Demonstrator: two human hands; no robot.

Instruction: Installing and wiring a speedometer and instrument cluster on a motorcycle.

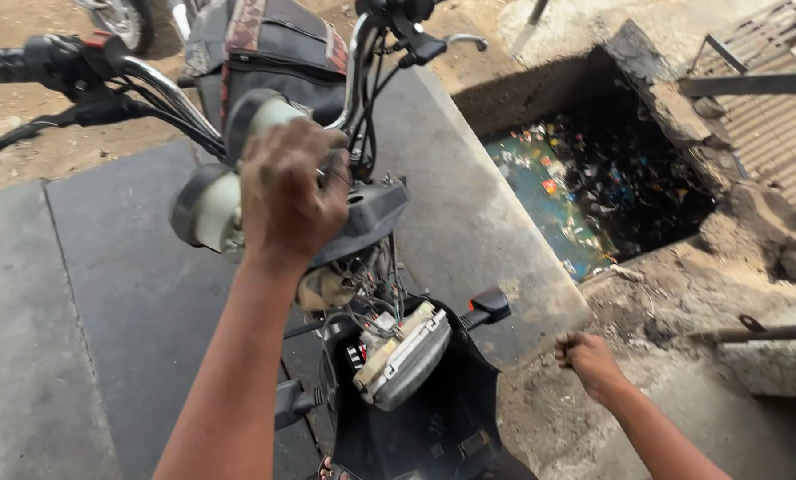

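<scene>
A motorcycle stands in front of me with its front panel taken apart. My left hand (289,188) is closed on the instrument cluster (216,200), two round gauges in a dark housing, just below the handlebar (149,80). Under it a headlight unit (404,353) hangs loose on a bundle of wires (376,307), above the black front cowl (434,418). My right hand (586,357) is down at the lower right, fingers curled into a fist, apart from the bike; nothing shows in it.
An open concrete pit (594,187) with dirty water and floating litter lies right of the bike. A concrete ramp (469,222) runs beside it. A metal grate (763,80) sits at top right. Dark floor slabs (104,293) spread left. Another wheel (122,18) shows at top.
</scene>
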